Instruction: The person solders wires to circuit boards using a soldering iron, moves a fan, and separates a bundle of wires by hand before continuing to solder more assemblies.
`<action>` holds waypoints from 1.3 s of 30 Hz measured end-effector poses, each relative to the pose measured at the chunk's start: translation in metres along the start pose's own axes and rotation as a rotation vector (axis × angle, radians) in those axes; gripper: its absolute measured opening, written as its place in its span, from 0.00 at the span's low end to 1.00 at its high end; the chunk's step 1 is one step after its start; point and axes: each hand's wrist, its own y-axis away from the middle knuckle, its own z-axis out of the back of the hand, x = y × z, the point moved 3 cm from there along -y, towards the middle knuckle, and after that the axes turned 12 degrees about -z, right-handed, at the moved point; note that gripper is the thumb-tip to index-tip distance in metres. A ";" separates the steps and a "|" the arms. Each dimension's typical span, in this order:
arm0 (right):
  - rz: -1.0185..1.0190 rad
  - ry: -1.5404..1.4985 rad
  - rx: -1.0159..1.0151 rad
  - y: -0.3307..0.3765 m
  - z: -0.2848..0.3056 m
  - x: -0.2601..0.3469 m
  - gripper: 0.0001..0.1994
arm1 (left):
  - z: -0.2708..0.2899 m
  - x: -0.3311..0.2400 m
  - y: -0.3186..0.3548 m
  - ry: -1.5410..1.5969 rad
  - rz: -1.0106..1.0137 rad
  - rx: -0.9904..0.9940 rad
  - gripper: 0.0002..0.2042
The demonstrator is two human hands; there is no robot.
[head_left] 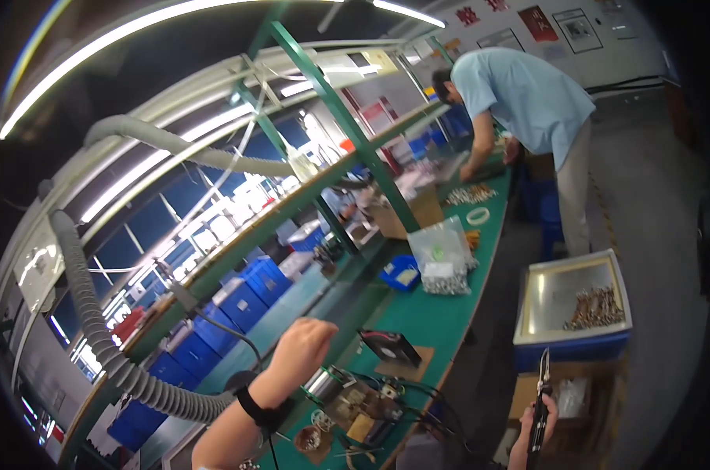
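Observation:
My left hand (304,345), with a black band on the wrist, is raised over the green bench. Its fingers are curled closed, and whatever they may hold is hidden. Just beneath it sits a small metal bench fixture (359,403) with cables. At the lower right, beyond the bench edge, my right hand (548,415) is closed round a black-handled tool (540,423) with a slim, pointed metal tip. The tool points up, and its exact kind is unclear. A black box-shaped device (392,347) with a display stands behind the fixture.
A blue bin (574,356) bears a tray (519,333) with many small metal parts. A clear bag of metal parts (446,278) and a small blue tray (400,273) lie on the bench. A co-worker in light blue (527,102) bends over its far end. A grey hose (96,337) hangs left.

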 end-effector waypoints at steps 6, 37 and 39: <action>-0.078 0.024 -0.204 -0.008 0.007 0.017 0.17 | -0.057 0.044 -0.041 0.033 0.049 0.223 0.06; -0.069 0.163 -0.077 -0.013 -0.010 0.005 0.18 | -0.186 0.053 -0.041 0.026 0.331 0.354 0.15; -0.068 0.170 -0.068 -0.012 -0.009 0.005 0.18 | -0.184 0.061 -0.040 0.032 0.335 0.316 0.14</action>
